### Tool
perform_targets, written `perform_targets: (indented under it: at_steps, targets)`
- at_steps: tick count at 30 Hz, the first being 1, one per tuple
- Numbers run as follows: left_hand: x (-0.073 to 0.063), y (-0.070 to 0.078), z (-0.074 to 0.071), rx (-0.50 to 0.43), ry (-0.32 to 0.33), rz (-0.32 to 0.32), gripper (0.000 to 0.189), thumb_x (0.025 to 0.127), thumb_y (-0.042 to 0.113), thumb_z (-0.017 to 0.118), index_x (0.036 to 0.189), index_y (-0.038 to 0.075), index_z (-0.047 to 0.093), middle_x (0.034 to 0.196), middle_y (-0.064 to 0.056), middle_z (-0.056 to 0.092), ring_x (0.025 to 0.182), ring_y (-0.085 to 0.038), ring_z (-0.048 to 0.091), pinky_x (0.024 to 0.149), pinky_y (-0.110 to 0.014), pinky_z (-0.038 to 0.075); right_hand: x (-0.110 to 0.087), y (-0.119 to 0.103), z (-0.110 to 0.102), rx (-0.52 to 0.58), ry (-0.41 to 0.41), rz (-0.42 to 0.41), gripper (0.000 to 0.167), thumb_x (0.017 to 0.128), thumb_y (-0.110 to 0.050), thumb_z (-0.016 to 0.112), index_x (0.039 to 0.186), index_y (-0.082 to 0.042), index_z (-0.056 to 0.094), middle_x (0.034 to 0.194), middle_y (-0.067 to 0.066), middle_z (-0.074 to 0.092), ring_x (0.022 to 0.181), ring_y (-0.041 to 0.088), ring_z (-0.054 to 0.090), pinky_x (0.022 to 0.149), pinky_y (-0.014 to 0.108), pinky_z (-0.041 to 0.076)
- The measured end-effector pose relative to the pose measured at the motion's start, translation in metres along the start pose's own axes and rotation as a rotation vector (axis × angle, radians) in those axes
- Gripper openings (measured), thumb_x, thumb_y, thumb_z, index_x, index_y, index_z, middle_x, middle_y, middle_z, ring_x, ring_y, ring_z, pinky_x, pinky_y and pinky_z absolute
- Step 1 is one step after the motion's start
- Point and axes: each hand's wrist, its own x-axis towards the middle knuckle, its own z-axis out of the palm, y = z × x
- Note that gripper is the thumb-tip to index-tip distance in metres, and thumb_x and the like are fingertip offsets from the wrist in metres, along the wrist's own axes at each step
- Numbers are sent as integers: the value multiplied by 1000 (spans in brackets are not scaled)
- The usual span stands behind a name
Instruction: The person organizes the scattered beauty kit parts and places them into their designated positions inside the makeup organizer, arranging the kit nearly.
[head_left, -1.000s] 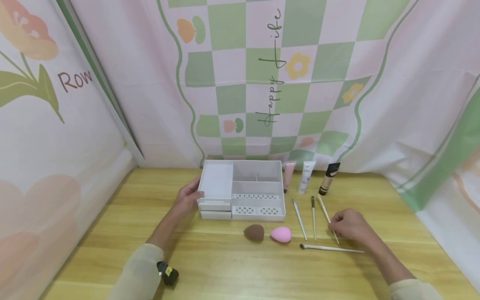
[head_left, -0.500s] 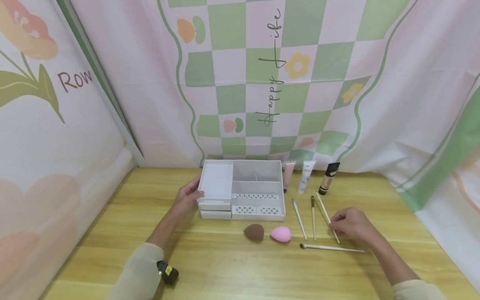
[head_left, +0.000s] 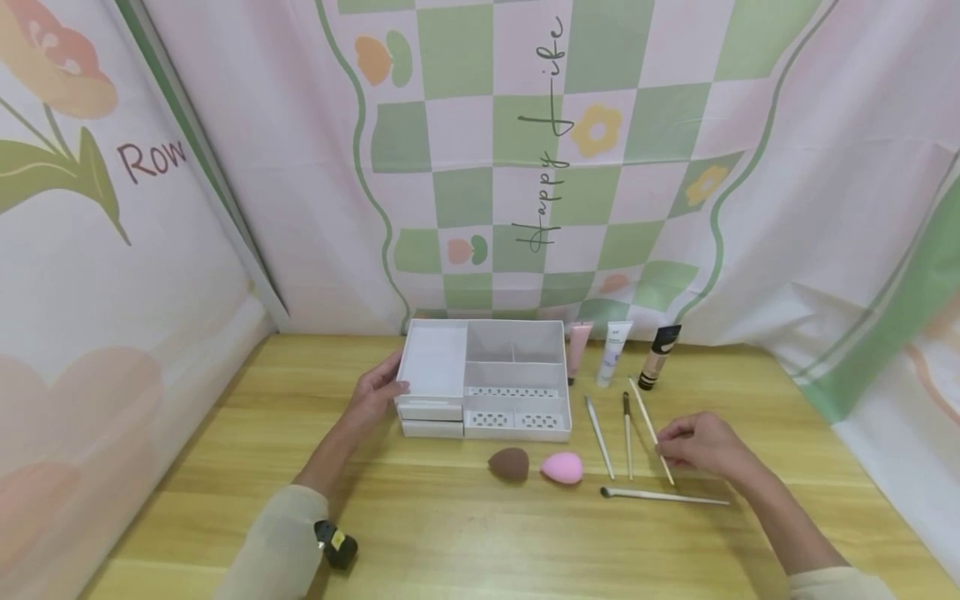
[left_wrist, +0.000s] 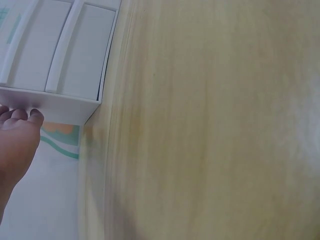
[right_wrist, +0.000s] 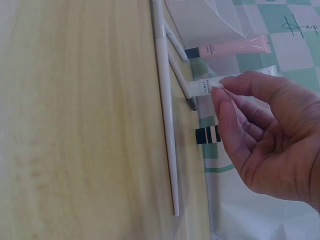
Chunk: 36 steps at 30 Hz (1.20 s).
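Note:
My left hand [head_left: 375, 392] rests against the left side of a white desktop organizer [head_left: 517, 435], its thumb at the front corner. In the left wrist view its fingertips touch the side wall of the organizer [left_wrist: 60, 107]. Between thumb and index finger my right hand [head_left: 701, 444] pinches a slender pale makeup brush [head_left: 647, 417], slanted away from me. The right wrist view shows only a small white end of that brush [right_wrist: 217, 85] at the fingertips. Two more makeup brushes lie to the left, a white one [head_left: 600, 437] and a dark-tipped one [head_left: 627, 437]. Another brush [head_left: 663, 497] lies crosswise in front.
A brown makeup sponge [head_left: 509, 465] and a pink one [head_left: 562, 468] sit before the organizer. Behind the brushes stand a pink tube [head_left: 578, 350], a white tube [head_left: 613, 354] and a black-and-beige tube [head_left: 660, 358]. A patterned curtain [head_left: 525, 200] closes off the back.
My right hand has risen slightly with the pinched brush, whose far end has shifted left and away from me. The left hand and the organizer stay put.

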Motion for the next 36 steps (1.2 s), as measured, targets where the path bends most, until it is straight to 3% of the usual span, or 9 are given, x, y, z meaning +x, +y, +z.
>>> perform_targets:
  at_steps: [8,19,36]
  targets:
    - [0,1,0,29,8,-7,67,99,-3,47,159,-3,19,171,-17,13,160,-34,12,127,-37,22,-3,-6,0,37,-25,-29,35,94,-9,66,117,18,63,96,16,77,79,13,71,75,29,67]
    - [0,0,1,20,23,1,67,98,-5,46,159,-5,18,171,-18,12,160,-34,11,127,-38,20,-4,-18,3,69,-63,-55,38,95,-10,65,119,18,61,99,19,77,81,13,72,77,33,67]
    - [-1,0,2,6,15,21,67,98,-5,46,159,-6,18,171,-20,12,160,-35,11,124,-29,24,-2,-41,15,167,-120,-106,41,95,-8,65,123,20,58,101,18,76,83,10,72,81,32,67]
